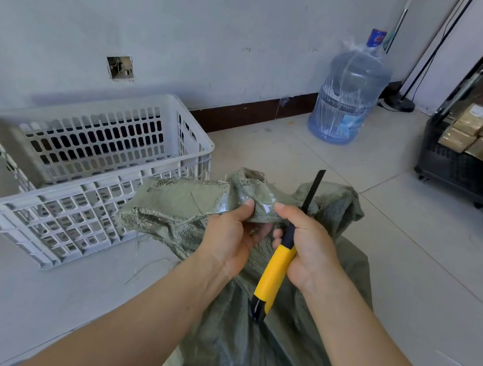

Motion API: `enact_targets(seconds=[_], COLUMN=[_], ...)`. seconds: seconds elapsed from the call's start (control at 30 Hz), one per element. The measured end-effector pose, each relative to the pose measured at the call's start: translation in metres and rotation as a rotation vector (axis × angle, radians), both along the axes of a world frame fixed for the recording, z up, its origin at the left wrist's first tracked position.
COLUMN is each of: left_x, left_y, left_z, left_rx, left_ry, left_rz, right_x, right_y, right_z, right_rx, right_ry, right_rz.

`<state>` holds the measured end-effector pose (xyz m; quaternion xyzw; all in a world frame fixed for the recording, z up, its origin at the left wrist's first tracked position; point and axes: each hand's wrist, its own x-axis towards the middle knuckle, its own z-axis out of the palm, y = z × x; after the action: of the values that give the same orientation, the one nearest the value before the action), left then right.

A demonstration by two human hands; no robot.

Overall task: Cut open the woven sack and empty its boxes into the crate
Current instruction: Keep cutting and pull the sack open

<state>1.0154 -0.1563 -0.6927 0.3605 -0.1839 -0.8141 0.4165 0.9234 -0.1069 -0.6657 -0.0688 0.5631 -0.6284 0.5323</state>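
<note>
A blue water jug (350, 87) stands by the wall (191, 28), near a black trolley (450, 167) stacked with brown parcels (475, 127).

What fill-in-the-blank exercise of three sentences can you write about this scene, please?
The right hand holds a utility knife with a black and ____ handle.
The left hand pinches the sack; the white crate stands to the sack's ____.
The crate contains ____ boxes.
Missing words: yellow; left; no.

Bare floor (405, 259) right of the sack (247, 347). Open-topped crate (52, 216) just left. Water bottle (347, 98) and trolley (450, 166) well behind, near the wall.
</note>
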Motion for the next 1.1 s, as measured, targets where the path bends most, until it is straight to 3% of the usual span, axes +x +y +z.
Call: enact_targets(seconds=[0.13, 0.37, 0.73, 1.1], left_x=[-0.003, -0.004, -0.003, -0.001], left_y=[0.006, 0.002, -0.004, -0.006], left_z=[0.003, -0.001, -0.001, -0.004], left_rx=[-0.076, -0.049, 0.004, -0.072], left_ry=[-0.040, -0.083, -0.054, -0.075], left_rz=[-0.108, -0.066, -0.025, -0.128], right_x=[-0.005, -0.006, -0.014, -0.027], right_y=[0.000, 0.002, 0.001, 0.002], right_z=[0.001, -0.001, -0.004, -0.004], right_rx=[-0.005, 0.054, 0.046, 0.015], right_ry=[0.025, -0.119, -0.135, -0.144], right_rz=[-0.028, -0.038, -0.072, -0.140])
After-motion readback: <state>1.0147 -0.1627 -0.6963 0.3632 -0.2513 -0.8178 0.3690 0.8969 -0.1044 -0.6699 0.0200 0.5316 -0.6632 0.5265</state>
